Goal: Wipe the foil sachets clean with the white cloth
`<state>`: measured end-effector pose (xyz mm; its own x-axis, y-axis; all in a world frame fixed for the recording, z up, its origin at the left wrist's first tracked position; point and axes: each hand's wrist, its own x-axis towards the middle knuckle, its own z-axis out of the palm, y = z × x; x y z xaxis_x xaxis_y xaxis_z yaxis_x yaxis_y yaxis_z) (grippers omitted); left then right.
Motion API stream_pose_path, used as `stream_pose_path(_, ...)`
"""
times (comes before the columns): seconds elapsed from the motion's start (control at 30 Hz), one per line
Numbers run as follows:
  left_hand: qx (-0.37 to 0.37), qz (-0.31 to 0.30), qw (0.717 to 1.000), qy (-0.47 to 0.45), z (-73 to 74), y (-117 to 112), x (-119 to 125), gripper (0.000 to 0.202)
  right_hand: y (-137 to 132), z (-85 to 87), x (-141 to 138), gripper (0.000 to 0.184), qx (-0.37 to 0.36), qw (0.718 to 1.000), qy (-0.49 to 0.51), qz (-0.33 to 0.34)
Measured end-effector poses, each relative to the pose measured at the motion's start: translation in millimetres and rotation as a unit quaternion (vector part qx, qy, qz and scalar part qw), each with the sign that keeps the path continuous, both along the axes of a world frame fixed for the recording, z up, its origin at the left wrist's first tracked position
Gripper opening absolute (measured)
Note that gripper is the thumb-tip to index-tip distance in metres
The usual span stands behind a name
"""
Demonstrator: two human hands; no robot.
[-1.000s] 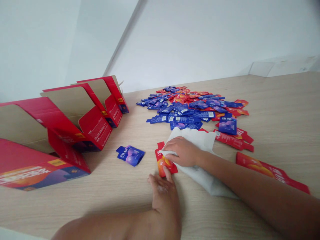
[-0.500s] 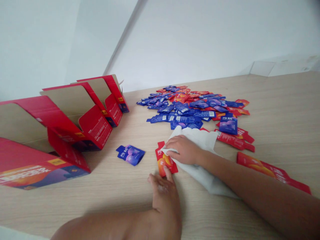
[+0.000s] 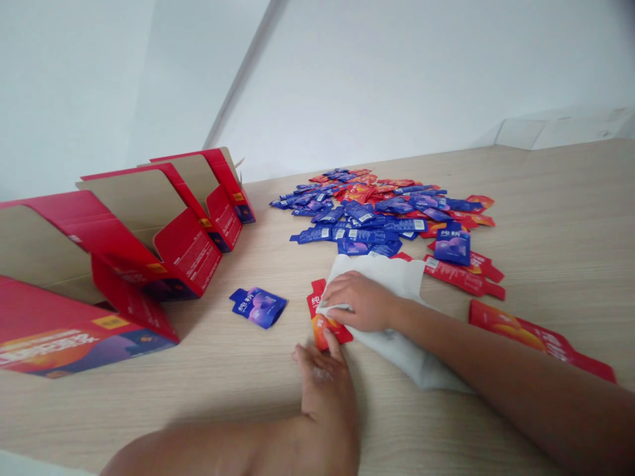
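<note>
A red and orange sachet (image 3: 317,336) lies flat on the wooden table. My left hand (image 3: 325,373) rests at its near edge, fingers apart, with a fingertip pressing on it. In my right hand (image 3: 360,301) is a bunched part of a white cloth (image 3: 397,276), which touches the sachet's face and covers part of its right side. The rest of the cloth spreads under my right hand and forearm. To the left of the sachet lies a blue-purple sachet (image 3: 260,307), untouched.
Several red cartons (image 3: 133,337) stand with raised flaps in a row at the left. A heap of blue and red sachets (image 3: 367,215) lies at the back, by the white wall (image 3: 421,79). Another red sachet (image 3: 536,337) lies beyond my right forearm.
My right hand has moved slightly down and left with the cloth, covering more of the red sachet's middle. The left hand stays in place.
</note>
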<state>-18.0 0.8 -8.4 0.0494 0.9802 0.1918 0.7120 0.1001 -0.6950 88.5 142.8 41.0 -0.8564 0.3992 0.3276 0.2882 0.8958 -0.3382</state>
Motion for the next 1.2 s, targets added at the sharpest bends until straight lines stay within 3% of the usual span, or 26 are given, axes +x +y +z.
stream_pose_path(0.17, -0.002, 0.021, 1.000, -0.005, -0.4, -0.3, 2.6, 0.051, 5.7, -1.2, 3.2, 0.025, 0.004, 0.998, -0.021, -0.053)
stream_pose_path(0.43, -0.007, -0.021, 0.999, -0.035, 6.5, -0.3, -2.8, 0.049, -4.5, 2.1, 1.3, 0.019, 0.008, 0.998, 0.011, 0.058)
stream_pose_path(0.73, 0.013, 0.006, 0.995, -0.095, 0.3, 0.2, 0.1, 0.051, 8.7, -4.8, 5.3, 0.024, 0.026, 0.996, -0.005, -0.087)
stream_pose_path(1.03, -0.004, -0.011, 0.993, -0.115, 4.7, 0.6, -2.8, 0.051, -1.6, 0.0, 2.0, 0.021, 0.026, 0.998, 0.012, 0.051)
stream_pose_path(1.2, 0.009, 0.008, 0.999, -0.044, 1.3, 0.0, 0.4, 0.050, 4.7, -2.8, 3.4, 0.026, 0.028, 0.999, -0.009, -0.045)
